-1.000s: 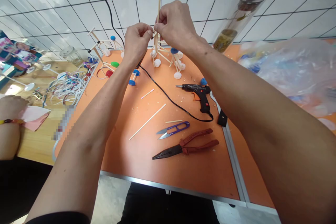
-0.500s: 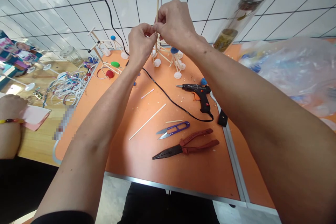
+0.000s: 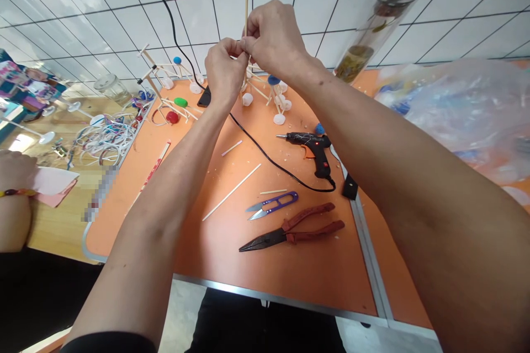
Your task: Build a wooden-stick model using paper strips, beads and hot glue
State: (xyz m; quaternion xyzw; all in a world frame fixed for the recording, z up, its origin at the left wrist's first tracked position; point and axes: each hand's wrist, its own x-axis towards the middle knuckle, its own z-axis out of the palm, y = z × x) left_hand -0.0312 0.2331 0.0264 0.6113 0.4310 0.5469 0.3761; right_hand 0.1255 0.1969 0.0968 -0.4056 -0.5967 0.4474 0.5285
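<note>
An upright thin wooden stick (image 3: 247,3) is pinched by my right hand (image 3: 275,33) near the back of the orange table. Close against it, my left hand (image 3: 226,69) has its fingertips pinched at the stick's lower part; my fingers hide the exact spot. Below and behind my hands stands a stick frame (image 3: 259,85) with white balls (image 3: 247,99) at its feet and a blue ball (image 3: 274,80) on it. To the left is another stick frame (image 3: 159,85) with a green piece (image 3: 180,102) and a red ball (image 3: 171,117).
A black glue gun (image 3: 308,146) lies with its cord across the orange table (image 3: 232,242). Purple thread snips (image 3: 275,205) and red-handled pliers (image 3: 292,226) lie in front. A glass bottle (image 3: 372,27) and plastic bag (image 3: 459,116) are right. Another person's arm (image 3: 16,198) is at left.
My left forearm has shifted slightly right, uncovering a red-and-white strip and a black object on the table. Both hands stay pinched at the stick.
</note>
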